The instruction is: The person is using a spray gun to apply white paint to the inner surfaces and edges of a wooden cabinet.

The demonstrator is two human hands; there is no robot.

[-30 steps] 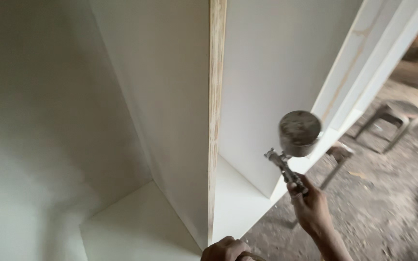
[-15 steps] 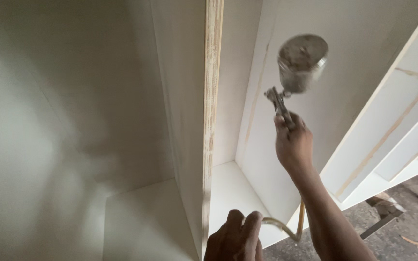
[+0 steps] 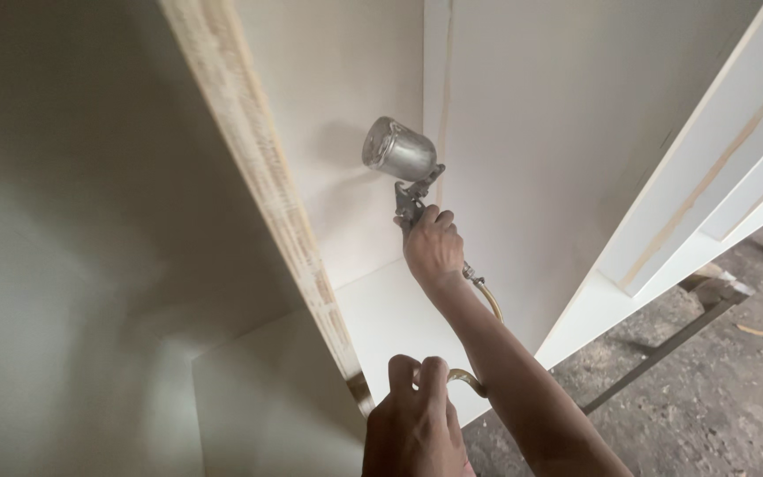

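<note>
My right hand [image 3: 433, 249] grips a metal spray gun [image 3: 410, 190] with a round metal cup [image 3: 396, 150] on top, held up inside a white cabinet compartment and aimed at its back wall. A brass-coloured air hose [image 3: 489, 300] runs from the gun down along my forearm. My left hand [image 3: 415, 424] is closed around the hose loop [image 3: 468, 378] low in the view, beside the bare plywood edge of the cabinet divider [image 3: 268, 194].
The white cabinet shelf [image 3: 399, 318] lies below the gun. A second white compartment [image 3: 90, 221] is left of the divider. White panels [image 3: 717, 168] lean at the right. Metal stand legs [image 3: 664, 344] rest on the dusty floor [image 3: 735, 397].
The spray gun has gone from outside the divider edge up and then deeper into the right compartment. My left hand has come up into view, closed on the hose.
</note>
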